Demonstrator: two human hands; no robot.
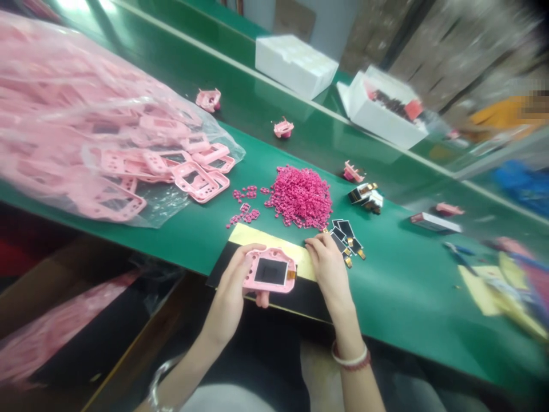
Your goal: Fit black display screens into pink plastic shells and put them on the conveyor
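Note:
My left hand (231, 292) grips a pink plastic casing (250, 280) by its left side, above the near edge of the table. A small dark display screen (271, 271) sits in the casing's window, and its orange ribbon tab shows at the right. My right hand (328, 266) is apart from the casing, fingers curled together over the yellow strip (257, 236) of a black mat (311, 296). Whatever its fingertips hold, if anything, is hidden. Just beyond that hand lie several loose display screens (345, 230) with orange ribbon tabs.
A heap of magenta button pieces (300, 197) lies beyond the mat. Left is a clear bag of pink casings (86, 114). Pink assemblies (283, 128) dot the green belt (240, 103). White boxes (295, 63) stand behind; pliers (461, 250) lie right.

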